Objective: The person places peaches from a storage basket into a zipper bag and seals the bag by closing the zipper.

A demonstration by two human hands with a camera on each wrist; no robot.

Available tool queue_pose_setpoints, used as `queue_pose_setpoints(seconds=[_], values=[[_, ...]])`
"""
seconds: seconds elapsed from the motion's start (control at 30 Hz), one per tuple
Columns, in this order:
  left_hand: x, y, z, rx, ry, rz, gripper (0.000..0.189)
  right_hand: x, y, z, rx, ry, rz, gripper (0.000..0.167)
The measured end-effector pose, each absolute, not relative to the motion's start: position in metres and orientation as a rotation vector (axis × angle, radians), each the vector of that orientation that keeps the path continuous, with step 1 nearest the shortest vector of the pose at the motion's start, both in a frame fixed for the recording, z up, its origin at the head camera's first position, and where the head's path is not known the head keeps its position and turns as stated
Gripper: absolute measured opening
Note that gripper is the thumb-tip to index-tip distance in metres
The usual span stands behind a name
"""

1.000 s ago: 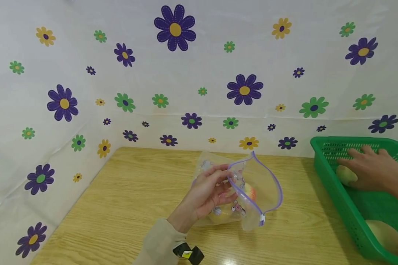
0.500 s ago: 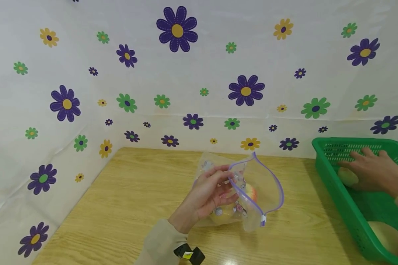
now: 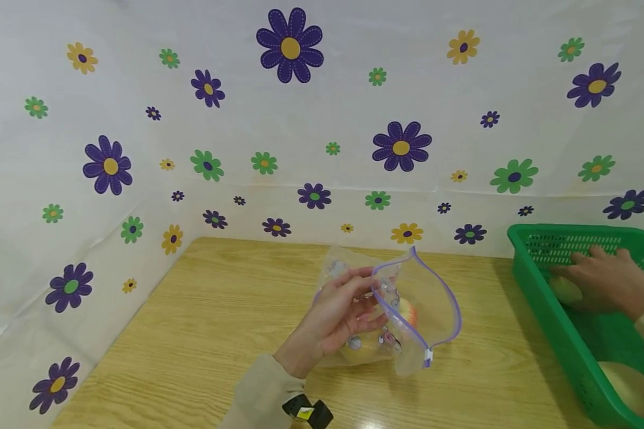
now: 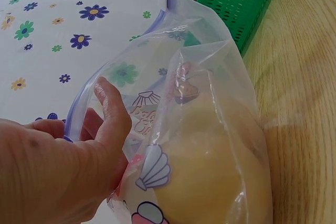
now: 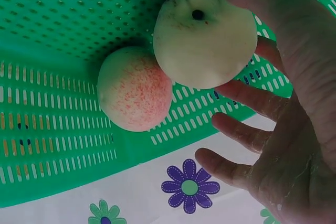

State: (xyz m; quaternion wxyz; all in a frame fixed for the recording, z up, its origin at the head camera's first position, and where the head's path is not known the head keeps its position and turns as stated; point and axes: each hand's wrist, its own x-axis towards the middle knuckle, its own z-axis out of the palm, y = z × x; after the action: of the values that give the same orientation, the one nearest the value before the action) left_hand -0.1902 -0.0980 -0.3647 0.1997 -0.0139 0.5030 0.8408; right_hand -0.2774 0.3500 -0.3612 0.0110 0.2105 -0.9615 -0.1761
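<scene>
My left hand pinches the rim of a clear zip bag between thumb and fingers. The bag's purple-edged mouth gapes to the right, with a white slider at its near corner. Through the plastic, the left wrist view shows a large yellowish fruit; a red-tinged fruit shows in the head view. Inside the green basket, my right hand holds a pale peach, thumb at its top and index finger behind it. The other fingers spread out beside it.
A second, pink-speckled peach lies against the held one in the basket. Another pale fruit sits at the basket's near end. The wooden table meets a flowered white cloth behind.
The right hand's fingers have lowered slightly around the peach. The left hand and the bag keep their place; the head view has shifted a little.
</scene>
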Motion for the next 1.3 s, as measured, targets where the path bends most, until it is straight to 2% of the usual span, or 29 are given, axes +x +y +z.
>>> queue_pose_setpoints(seconds=[0.47,0.67,0.87,1.0,1.13,1.3], values=[[-0.191,-0.098,-0.363,-0.049,1.417,2.347,0.033,-0.278,0.345,-0.366,0.66,-2.969,-0.663,0.053],[-0.191,-0.098,-0.364,-0.054,1.41,2.35,0.034,-0.276,0.343,-0.367,0.66,-2.958,-0.725,0.059],[-0.191,-0.098,-0.363,-0.061,1.417,2.348,0.034,-0.272,0.342,-0.369,0.662,-2.945,-0.705,0.078],[-0.192,-0.097,-0.363,-0.058,1.416,2.345,0.035,-0.268,0.344,-0.368,0.658,-2.914,-0.665,0.079],[-0.192,-0.097,-0.363,-0.058,1.411,2.346,0.035,-0.264,0.346,-0.366,0.673,-2.872,-0.64,0.076],[-0.192,-0.096,-0.364,-0.051,1.406,2.35,0.034,-0.261,0.346,-0.364,0.651,-2.842,-0.656,0.062]])
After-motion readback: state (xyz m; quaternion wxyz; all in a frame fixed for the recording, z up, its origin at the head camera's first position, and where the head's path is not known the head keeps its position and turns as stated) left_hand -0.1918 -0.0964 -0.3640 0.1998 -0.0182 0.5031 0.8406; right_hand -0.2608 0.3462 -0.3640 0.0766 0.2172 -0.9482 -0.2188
